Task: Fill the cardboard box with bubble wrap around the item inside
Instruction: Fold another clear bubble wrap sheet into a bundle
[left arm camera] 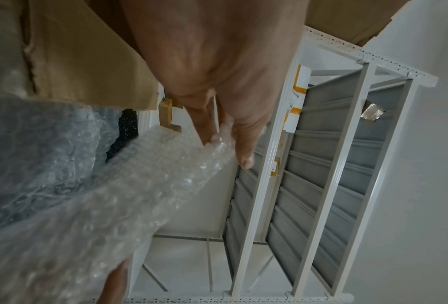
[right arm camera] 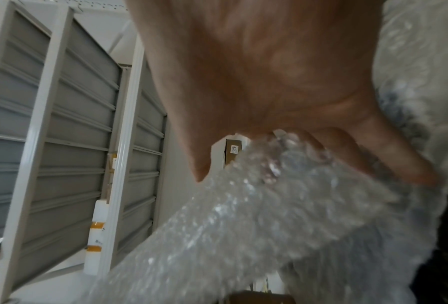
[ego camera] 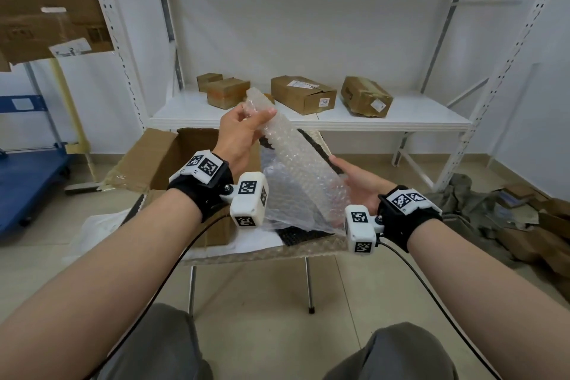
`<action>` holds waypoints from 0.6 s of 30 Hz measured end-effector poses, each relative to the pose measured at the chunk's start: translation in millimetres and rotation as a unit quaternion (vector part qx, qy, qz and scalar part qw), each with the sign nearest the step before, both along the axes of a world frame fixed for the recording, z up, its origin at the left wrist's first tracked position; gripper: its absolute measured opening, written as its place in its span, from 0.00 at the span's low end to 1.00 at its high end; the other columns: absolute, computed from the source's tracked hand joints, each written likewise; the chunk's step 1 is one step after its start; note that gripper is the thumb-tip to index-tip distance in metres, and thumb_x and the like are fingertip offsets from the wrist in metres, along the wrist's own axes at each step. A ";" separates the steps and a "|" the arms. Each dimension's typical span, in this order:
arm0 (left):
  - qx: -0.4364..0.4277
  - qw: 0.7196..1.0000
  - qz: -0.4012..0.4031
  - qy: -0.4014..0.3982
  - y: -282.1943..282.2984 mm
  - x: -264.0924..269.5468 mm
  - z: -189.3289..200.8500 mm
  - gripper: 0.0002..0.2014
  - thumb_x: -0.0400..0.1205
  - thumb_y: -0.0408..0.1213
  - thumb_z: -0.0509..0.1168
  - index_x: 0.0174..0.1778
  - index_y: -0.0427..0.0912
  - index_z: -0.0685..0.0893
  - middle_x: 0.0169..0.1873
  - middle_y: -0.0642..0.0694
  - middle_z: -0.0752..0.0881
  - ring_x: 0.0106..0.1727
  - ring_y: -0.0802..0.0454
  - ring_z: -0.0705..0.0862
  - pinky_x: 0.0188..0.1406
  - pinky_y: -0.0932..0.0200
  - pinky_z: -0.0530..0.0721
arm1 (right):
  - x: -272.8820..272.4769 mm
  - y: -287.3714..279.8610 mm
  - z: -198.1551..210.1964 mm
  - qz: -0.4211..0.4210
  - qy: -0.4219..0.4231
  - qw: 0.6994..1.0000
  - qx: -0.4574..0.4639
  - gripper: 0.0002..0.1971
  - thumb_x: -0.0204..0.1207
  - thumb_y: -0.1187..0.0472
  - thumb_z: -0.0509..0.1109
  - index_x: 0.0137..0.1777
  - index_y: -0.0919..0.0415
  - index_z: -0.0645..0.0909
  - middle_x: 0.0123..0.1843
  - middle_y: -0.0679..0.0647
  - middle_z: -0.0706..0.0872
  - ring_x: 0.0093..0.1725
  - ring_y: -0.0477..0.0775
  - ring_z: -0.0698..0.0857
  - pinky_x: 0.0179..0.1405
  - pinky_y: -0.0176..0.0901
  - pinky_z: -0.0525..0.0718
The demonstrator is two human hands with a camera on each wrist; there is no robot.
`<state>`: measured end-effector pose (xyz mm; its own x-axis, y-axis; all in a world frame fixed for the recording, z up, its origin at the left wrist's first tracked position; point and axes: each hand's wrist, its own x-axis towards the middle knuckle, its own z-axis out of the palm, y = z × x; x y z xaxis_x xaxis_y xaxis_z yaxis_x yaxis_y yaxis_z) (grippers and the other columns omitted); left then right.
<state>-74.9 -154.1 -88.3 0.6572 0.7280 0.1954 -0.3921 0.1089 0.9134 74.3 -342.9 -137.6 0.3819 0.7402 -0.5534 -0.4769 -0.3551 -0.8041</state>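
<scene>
A rolled length of clear bubble wrap (ego camera: 293,154) slants up over the open cardboard box (ego camera: 160,160), which stands on a small metal-legged table (ego camera: 246,253). My left hand (ego camera: 256,116) grips the roll's upper end; the left wrist view shows the bubble wrap (left arm camera: 145,185) pinched between the thumb and fingers of my left hand (left arm camera: 227,144). My right hand (ego camera: 351,179) holds the lower part, thumb on top and fingers underneath. In the right wrist view, my right hand (right arm camera: 313,164) has the bubble wrap (right arm camera: 243,226) between its thumb and fingers. More loose wrap lies over something black (ego camera: 302,234); the box's inside is hidden.
A white metal shelf (ego camera: 308,120) behind the table carries several closed cardboard boxes (ego camera: 303,94). A blue cart (ego camera: 27,188) stands at left. Flattened cardboard and cloth (ego camera: 524,225) litter the floor at right. A large cardboard sheet (ego camera: 52,0) leans at upper left.
</scene>
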 end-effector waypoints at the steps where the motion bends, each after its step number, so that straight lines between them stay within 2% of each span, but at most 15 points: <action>1: -0.005 1.000 -0.002 -0.012 0.1 -0.2 -0.6 0.11 0.78 0.28 0.74 0.54 0.34 0.83 0.52 0.40 0.89 0.52 0.47 0.90 0.50 0.58 0.89 | 0.0 1.6 -2.4 -0.003 -0.007 1.000 -0.007 0.39 0.77 0.32 0.64 0.78 0.61 0.72 0.73 0.65 0.79 0.59 0.69 0.85 0.46 0.62 0.90; 3: -0.015 1.000 -0.001 -0.026 3.0 0.7 -4.1 0.13 0.78 0.28 0.74 0.55 0.35 0.80 0.51 0.42 0.90 0.52 0.48 0.90 0.53 0.56 0.90 | -1.9 2.8 -9.0 -0.014 -0.009 0.999 -0.033 0.41 0.74 0.29 0.65 0.74 0.62 0.70 0.64 0.72 0.78 0.62 0.78 0.81 0.55 0.73 0.84; 4: -0.021 0.999 -0.002 -0.032 5.0 1.0 -6.5 0.13 0.78 0.28 0.74 0.56 0.36 0.80 0.51 0.42 0.89 0.52 0.49 0.90 0.54 0.56 0.90 | -3.1 2.6 -13.7 -0.014 0.014 0.999 -0.037 0.40 0.73 0.29 0.66 0.71 0.62 0.69 0.60 0.74 0.76 0.63 0.81 0.79 0.56 0.76 0.83; 5: -0.028 0.999 -0.005 -0.039 6.3 0.4 -8.3 0.13 0.78 0.28 0.74 0.56 0.36 0.80 0.51 0.42 0.89 0.52 0.48 0.90 0.56 0.55 0.89 | -5.4 2.7 -18.1 -0.012 0.044 0.998 -0.034 0.41 0.72 0.30 0.68 0.70 0.63 0.69 0.60 0.75 0.74 0.64 0.84 0.78 0.55 0.76 0.84; 6: -0.033 0.998 -0.012 -0.046 7.9 -0.2 -11.3 0.12 0.78 0.28 0.74 0.54 0.37 0.80 0.51 0.42 0.89 0.53 0.48 0.89 0.58 0.54 0.89 | -8.5 2.1 -22.8 -0.015 0.064 0.998 -0.025 0.42 0.71 0.30 0.70 0.72 0.63 0.68 0.65 0.76 0.72 0.65 0.85 0.78 0.51 0.75 0.86; 8: -0.044 0.997 -0.030 -0.063 11.5 -1.6 -18.8 0.09 0.79 0.27 0.73 0.45 0.39 0.78 0.49 0.42 0.90 0.53 0.47 0.89 0.58 0.53 0.89 | -12.2 3.7 -33.0 -0.044 0.087 0.995 0.015 0.40 0.70 0.34 0.74 0.74 0.58 0.68 0.75 0.72 0.67 0.66 0.86 0.78 0.43 0.72 0.88; 11: -0.069 0.993 -0.048 -0.083 14.5 -5.7 -32.9 0.15 0.80 0.24 0.70 0.34 0.42 0.72 0.45 0.42 0.88 0.48 0.50 0.89 0.52 0.57 0.89 | -16.3 5.9 -47.6 -0.077 0.128 0.986 0.077 0.32 0.74 0.39 0.75 0.72 0.54 0.70 0.76 0.70 0.67 0.66 0.83 0.79 0.38 0.64 0.90; 13: -0.083 0.991 -0.056 -0.087 15.4 -8.5 -41.8 0.16 0.79 0.22 0.70 0.34 0.42 0.72 0.43 0.43 0.85 0.48 0.50 0.88 0.53 0.58 0.87 | -22.4 6.9 -49.0 -0.098 0.153 0.976 0.123 0.25 0.77 0.46 0.75 0.68 0.55 0.74 0.71 0.71 0.72 0.65 0.79 0.82 0.36 0.60 0.91; 14: -0.085 0.991 -0.057 -0.087 15.5 -9.7 -46.2 0.17 0.78 0.21 0.70 0.33 0.43 0.71 0.43 0.42 0.85 0.49 0.49 0.88 0.53 0.57 0.86 | -25.3 7.7 -48.0 -0.118 0.152 0.971 0.141 0.18 0.79 0.50 0.74 0.63 0.57 0.76 0.66 0.71 0.75 0.65 0.75 0.83 0.36 0.59 0.92; 16: -0.084 0.991 -0.054 -0.085 15.3 -11.7 -52.6 0.17 0.78 0.20 0.69 0.34 0.43 0.71 0.48 0.40 0.86 0.50 0.48 0.89 0.54 0.55 0.88 | -29.8 12.2 -46.3 -0.175 0.121 0.963 0.164 0.07 0.83 0.61 0.70 0.55 0.62 0.77 0.57 0.70 0.80 0.63 0.68 0.84 0.37 0.53 0.93; 17: -0.085 0.991 -0.051 -0.085 15.2 -12.8 -54.4 0.16 0.78 0.19 0.68 0.36 0.42 0.72 0.50 0.39 0.86 0.51 0.47 0.89 0.55 0.54 0.88 | -29.6 15.2 -46.1 -0.193 0.092 0.961 0.176 0.06 0.83 0.65 0.68 0.57 0.65 0.76 0.59 0.70 0.81 0.62 0.66 0.84 0.35 0.49 0.93; 18: -0.087 0.991 -0.051 -0.090 16.2 -14.2 -55.3 0.14 0.78 0.19 0.68 0.39 0.42 0.75 0.52 0.39 0.86 0.52 0.47 0.88 0.57 0.52 0.88 | -27.7 18.9 -46.8 -0.210 0.059 0.957 0.193 0.11 0.82 0.70 0.68 0.62 0.66 0.76 0.64 0.69 0.81 0.61 0.64 0.84 0.33 0.46 0.92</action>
<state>-89.1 -138.0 -143.5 0.6954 0.6920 0.1938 -0.5260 0.3064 0.7933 46.6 -324.0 -184.5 0.6423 0.6927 -0.3280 -0.6077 0.1996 -0.7687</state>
